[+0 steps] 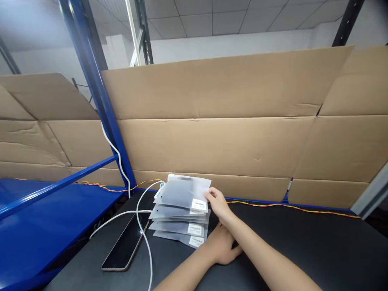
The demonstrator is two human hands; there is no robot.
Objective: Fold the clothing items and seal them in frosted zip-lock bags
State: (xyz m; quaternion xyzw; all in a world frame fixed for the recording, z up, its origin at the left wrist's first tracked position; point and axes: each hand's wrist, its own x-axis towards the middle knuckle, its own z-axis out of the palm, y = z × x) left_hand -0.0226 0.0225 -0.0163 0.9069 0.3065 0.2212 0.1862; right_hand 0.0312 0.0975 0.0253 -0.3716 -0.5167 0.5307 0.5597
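A: Where are the stacked bags [172, 227]?
B: Near the far edge of the tabletop [303, 238]
A: And the grasp?
B: Right hand [218, 207] pinching the top bag [177, 195] by its edge; left hand [222, 247] beside the stack, grip indeterminable

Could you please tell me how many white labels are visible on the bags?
4: the top label on the uppermost bag, a partly covered label just beneath, then the third label and lowest label further down. More may be hidden.

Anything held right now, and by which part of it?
Right hand pinches the top bag by its right edge; left hand holds nothing visible.
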